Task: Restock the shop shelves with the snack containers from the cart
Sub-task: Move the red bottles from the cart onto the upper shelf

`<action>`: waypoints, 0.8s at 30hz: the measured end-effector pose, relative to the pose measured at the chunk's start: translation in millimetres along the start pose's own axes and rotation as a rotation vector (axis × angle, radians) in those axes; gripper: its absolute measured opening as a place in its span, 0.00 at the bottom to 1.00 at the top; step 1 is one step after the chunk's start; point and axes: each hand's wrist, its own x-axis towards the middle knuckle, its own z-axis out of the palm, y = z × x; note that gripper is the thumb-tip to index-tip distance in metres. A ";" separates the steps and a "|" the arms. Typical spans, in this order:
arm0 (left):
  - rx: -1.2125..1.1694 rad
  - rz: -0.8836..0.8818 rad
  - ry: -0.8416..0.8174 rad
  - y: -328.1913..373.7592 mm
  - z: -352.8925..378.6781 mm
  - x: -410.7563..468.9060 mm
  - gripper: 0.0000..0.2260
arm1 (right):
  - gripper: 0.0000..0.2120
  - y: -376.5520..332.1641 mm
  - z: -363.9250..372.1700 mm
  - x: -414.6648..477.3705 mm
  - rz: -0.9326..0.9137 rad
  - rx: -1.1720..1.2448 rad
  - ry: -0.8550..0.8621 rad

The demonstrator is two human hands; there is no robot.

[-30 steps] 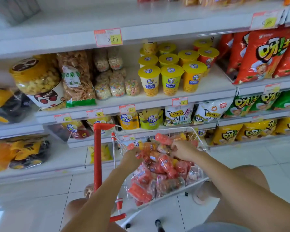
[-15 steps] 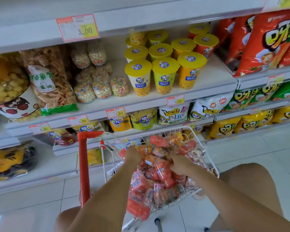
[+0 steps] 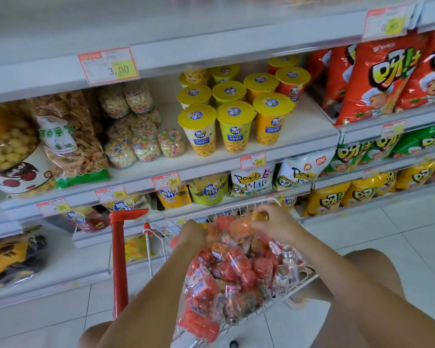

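My right hand pinches a small orange plastic snack jar; the left hand, I cannot tell. I would lift straight up.

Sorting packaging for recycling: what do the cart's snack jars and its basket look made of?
Snack jars: clear glossy plastic, it seems; red and orange contents show through their walls. Cart basket: thin wire, probably white-coated metal, judging by its open grid.
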 end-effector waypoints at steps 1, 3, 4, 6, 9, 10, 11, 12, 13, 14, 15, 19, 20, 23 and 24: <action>-0.004 0.043 0.022 6.4 -12.8 -9.9 0.09 | 0.09 -5.8 -13.4 -5.0 -0.020 0.049 0.003; -0.049 0.158 0.088 17.1 -39.5 -30.8 0.09 | 0.07 -21.0 -39.6 -16.6 -0.074 0.187 0.020; -0.075 0.233 0.133 22.4 -54.2 -42.1 0.11 | 0.07 -30.1 -52.6 -23.1 -0.114 0.255 0.033; -0.146 0.366 0.236 35.3 -86.0 -68.1 0.13 | 0.11 -49.7 -77.1 -36.2 -0.215 0.340 0.053; -0.235 0.546 0.402 63.6 -135.5 -109.2 0.12 | 0.15 -81.3 -113.1 -53.6 -0.358 0.324 0.093; -0.277 0.604 0.464 73.9 -152.1 -125.4 0.12 | 0.15 -93.4 -124.8 -59.1 -0.405 0.308 0.111; -0.321 0.654 0.526 82.8 -167.4 -137.2 0.12 | 0.15 -105.6 -136.7 -63.4 -0.453 0.288 0.140; -0.363 0.698 0.577 92.1 -182.2 -149.2 0.11 | 0.14 -118.1 -148.9 -67.5 -0.499 0.267 0.177; -0.413 0.738 0.616 101.2 -196.6 -160.4 0.10 | 0.13 -131.3 -161.0 -71.6 -0.540 0.256 0.219; -0.462 0.774 0.653 109.7 -210.5 -168.1 0.09 | 0.10 -143.9 -173.7 -75.6 -0.577 0.258 0.263; -0.508 0.813 0.689 119.3 -224.4 -174.8 0.08 | 0.08 -156.3 -186.0 -78.2 -0.610 0.271 0.310; -0.557 0.912 0.765 156.9 -269.9 -178.9 0.05 | 0.08 -203.4 -228.8 -73.4 -0.725 0.239 0.490; -0.563 0.919 0.760 166.3 -278.8 -174.5 0.04 | 0.10 -214.3 -237.6 -68.4 -0.740 0.200 0.521; -0.609 0.912 0.682 194.1 -298.3 -155.2 0.06 | 0.11 -240.2 -259.8 -45.0 -0.713 0.028 0.599; -0.608 0.904 0.651 203.0 -302.8 -147.1 0.06 | 0.11 -246.2 -265.4 -36.5 -0.693 -0.033 0.616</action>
